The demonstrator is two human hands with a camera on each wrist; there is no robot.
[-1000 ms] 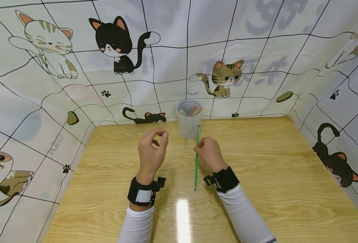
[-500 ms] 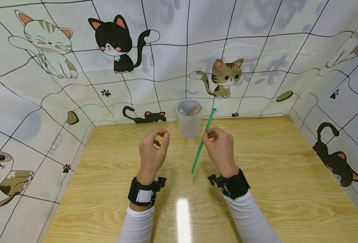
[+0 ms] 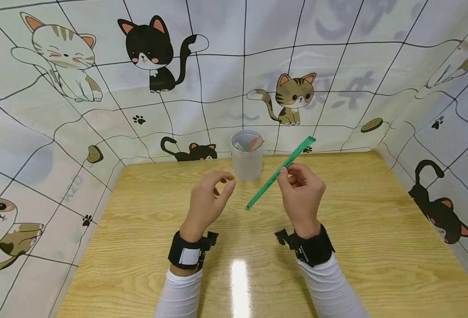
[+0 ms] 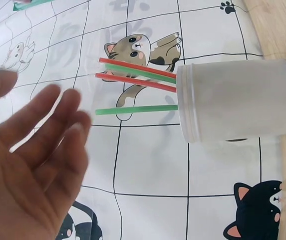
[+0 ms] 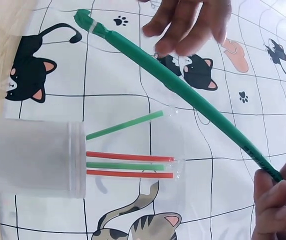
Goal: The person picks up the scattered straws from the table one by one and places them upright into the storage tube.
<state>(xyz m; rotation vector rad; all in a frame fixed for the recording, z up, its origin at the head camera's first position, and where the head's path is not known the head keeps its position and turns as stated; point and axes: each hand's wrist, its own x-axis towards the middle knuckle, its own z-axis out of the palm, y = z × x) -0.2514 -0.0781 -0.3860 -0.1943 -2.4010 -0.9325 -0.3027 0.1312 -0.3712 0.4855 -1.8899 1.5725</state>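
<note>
My right hand (image 3: 303, 194) pinches a long straw in a green wrapper (image 3: 269, 182) between thumb and fingers, near its middle in the head view. The straw slants from lower left to upper right above the table. Dark printing runs along the wrapper, and its far end (image 5: 85, 21) looks flattened and crumpled in the right wrist view. Left of the straw's lower end, my left hand (image 3: 208, 198) holds nothing, its fingers loosely curved and thumb apart from them. Behind both hands stands a frosted white cup (image 3: 247, 167) with several red and green straws (image 4: 138, 109) inside.
The wooden table (image 3: 138, 212) meets a cloth backdrop (image 3: 218, 84) printed with cats and grid lines, just behind the cup. Cloth walls also rise on the left and right. Each wrist wears a black strap (image 3: 313, 245) with a small camera.
My right hand has moved right, turning the straw from nearly upright to a slant and lifting its lower end. My left hand has shifted slightly right, towards the straw.
</note>
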